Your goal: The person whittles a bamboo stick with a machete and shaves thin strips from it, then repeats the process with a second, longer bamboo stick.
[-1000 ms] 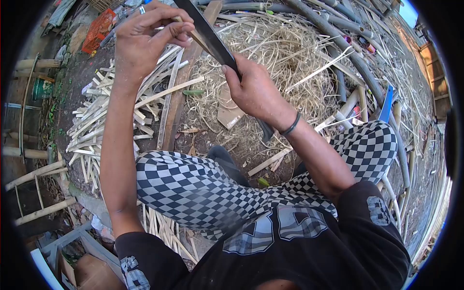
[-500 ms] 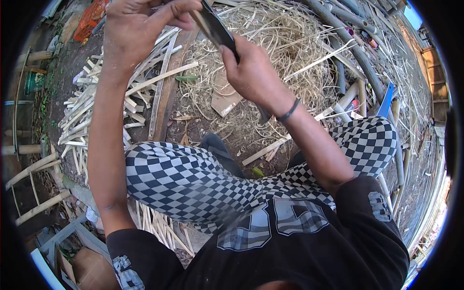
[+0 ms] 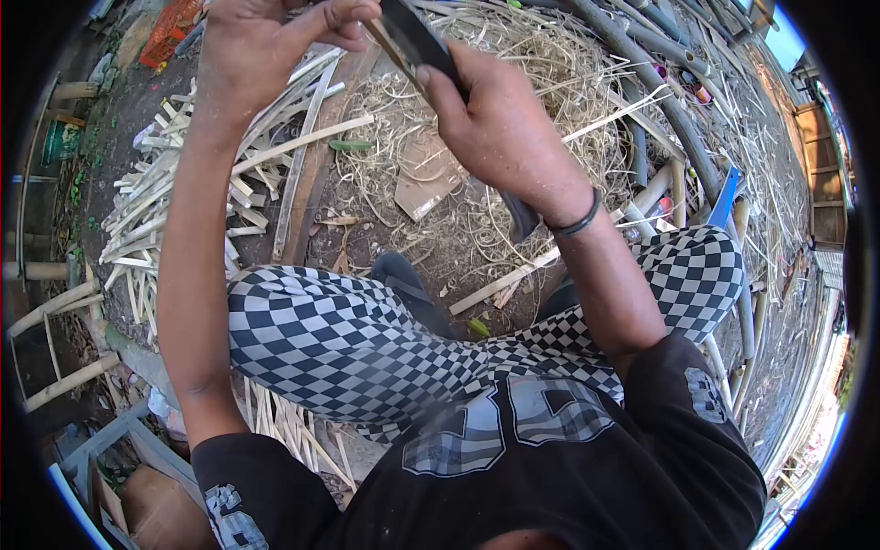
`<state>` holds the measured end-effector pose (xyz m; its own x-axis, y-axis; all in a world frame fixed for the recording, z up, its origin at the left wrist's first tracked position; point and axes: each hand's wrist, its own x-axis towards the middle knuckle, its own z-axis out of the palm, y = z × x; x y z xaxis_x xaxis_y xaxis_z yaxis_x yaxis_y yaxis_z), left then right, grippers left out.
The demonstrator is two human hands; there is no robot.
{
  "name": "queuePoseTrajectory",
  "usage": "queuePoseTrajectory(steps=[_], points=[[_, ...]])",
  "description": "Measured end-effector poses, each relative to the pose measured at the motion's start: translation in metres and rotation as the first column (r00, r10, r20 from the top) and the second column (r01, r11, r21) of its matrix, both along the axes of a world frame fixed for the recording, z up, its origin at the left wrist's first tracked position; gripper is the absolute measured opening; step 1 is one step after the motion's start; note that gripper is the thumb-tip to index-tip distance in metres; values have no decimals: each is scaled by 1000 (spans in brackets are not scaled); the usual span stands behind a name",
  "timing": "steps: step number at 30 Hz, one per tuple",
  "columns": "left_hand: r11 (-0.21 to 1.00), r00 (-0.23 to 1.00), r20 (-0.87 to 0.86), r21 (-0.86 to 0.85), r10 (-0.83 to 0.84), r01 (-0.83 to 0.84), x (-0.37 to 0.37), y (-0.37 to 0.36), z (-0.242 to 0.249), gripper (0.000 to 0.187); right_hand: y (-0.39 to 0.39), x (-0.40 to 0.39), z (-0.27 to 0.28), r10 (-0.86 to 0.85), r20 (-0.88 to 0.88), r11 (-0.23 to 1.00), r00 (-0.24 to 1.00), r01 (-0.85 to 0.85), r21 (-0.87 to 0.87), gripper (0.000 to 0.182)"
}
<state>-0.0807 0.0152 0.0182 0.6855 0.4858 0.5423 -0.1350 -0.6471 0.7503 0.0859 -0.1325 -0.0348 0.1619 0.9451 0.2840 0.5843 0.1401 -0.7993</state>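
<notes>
Ground was littered: a broad mound of straw-coloured shavings (image 3: 513, 82) lay ahead of the seated person, dark bamboo poles (image 3: 642, 73) ran along the far right, and a heap of split bamboo slats (image 3: 174, 202) spread out to the left. A brown plank (image 3: 307, 183) lay between heap and shavings. Person sat low in checkered trousers (image 3: 348, 339), knees apart.

Right hand (image 3: 509, 137) was clamped in a full fist on the dark handle of a long knife (image 3: 417, 41), handle end poking out below the wrist, blade running up and away to the frame's top edge. Black band (image 3: 576, 220) circled that wrist.

Left hand (image 3: 266, 46) was raised, thumb and forefinger pinched together on a thin bamboo strip (image 3: 390, 50). Strip lay tight against the blade, just beside the right thumb. Its far end was cut off by the frame.
</notes>
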Motion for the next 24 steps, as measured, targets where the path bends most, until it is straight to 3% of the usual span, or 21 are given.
queuePoseTrajectory(steps=[1,3,4,5,6,9,10,11,13,14,15,17,19,21,22,23,24], points=[[998,999,7,-26,-52,52,3,-4,1,10,1,-2,-1,-27,9,991,1000,25,128,19],[997,998,-4,-36,-63,62,0,-9,-4,10,5,-5,-28,-61,-63,983,996,49,-177,19],[995,999,19,-82,-47,48,-2,-11,-6,10,2,-4,-39,-59,-59,984,996,48,-172,19],[994,998,52,-108,-27,33,-2,-9,-2,9,4,2,-49,-37,15,989,999,38,-141,20],[1000,998,-60,-8,21,-22,-2,-14,6,8,7,3,-39,-24,89,993,996,34,-110,20],[996,996,-3,2,-84,84,3,-11,5,9,1,6,-16,-21,78,999,997,24,-30,21],[996,995,66,-53,-69,72,7,-13,0,9,0,4,-11,-26,95,995,995,17,93,21],[995,996,61,-69,-64,68,6,-13,-1,9,2,2,-19,-21,89,997,996,14,78,21],[989,998,-8,-133,-64,62,3,-14,4,9,6,1,-44,-53,40,975,998,60,-212,22],[975,993,61,-196,-97,107,-2,-13,2,9,7,6,-58,-34,-221,882,975,-75,-466,22],[979,993,73,-172,-96,107,-2,-10,5,9,10,9,-56,-27,-209,892,978,-71,-447,22],[996,998,-16,-68,-54,53,-3,-5,2,9,10,13,-60,1,198,994,980,20,-104,23],[998,999,-9,-35,-53,53,0,-6,3,9,8,11,-31,2,149,987,989,22,-157,24],[991,995,15,-86,-96,97,2,-6,0,8,4,4,-18,-20,86,998,996,15,61,24],[994,996,9,-54,-93,93,2,-7,2,7,4,0,-20,-14,20,996,1000,12,84,24],[993,995,8,-63,-96,96,1,-7,0,7,8,2,-41,-17,18,997,1000,15,75,24],[989,994,11,-103,-107,108,-3,-5,0,6,14,6,-76,-16,-71,991,997,7,-133,24]])
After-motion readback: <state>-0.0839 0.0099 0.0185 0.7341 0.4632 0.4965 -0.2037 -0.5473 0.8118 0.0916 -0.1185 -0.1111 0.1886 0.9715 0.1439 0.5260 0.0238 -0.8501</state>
